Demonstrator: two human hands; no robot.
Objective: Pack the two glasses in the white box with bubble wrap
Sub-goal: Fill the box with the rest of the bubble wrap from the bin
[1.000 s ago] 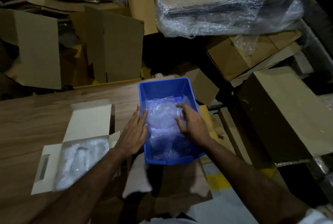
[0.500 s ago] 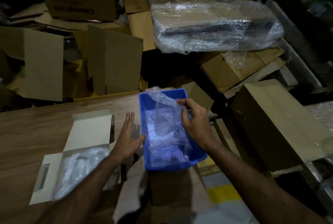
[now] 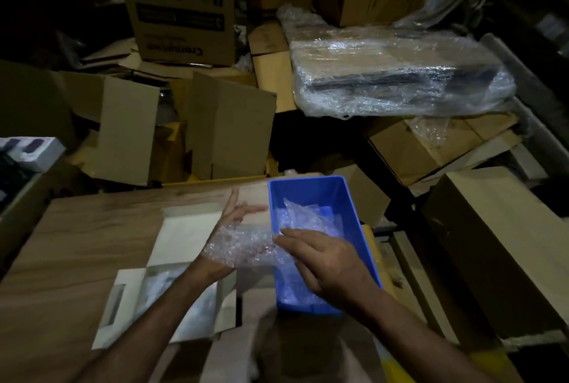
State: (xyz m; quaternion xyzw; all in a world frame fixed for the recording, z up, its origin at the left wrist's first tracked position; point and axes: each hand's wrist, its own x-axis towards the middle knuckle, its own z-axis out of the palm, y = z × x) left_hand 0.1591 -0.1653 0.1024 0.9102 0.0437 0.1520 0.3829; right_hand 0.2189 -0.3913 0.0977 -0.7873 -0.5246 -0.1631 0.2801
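A sheet of bubble wrap (image 3: pixel 246 245) lies across the flat, open left hand (image 3: pixel 234 228) beside the blue bin (image 3: pixel 354 216), and the right hand (image 3: pixel 326 259) pinches its other end over the bin.

An open white cardboard box (image 3: pixel 172 272) lies on the wooden table (image 3: pixel 77 235), and the blue plastic bin (image 3: pixel 354 213) stands just to its right at the table's edge. A clear bubble-wrap sheet (image 3: pixel 246 244) stretches from inside the bin leftward over the left hand (image 3: pixel 234 228). The right hand (image 3: pixel 326 262) is above the bin's left wall. Brown cardboard cartons (image 3: pixel 215 124) stand behind the table.
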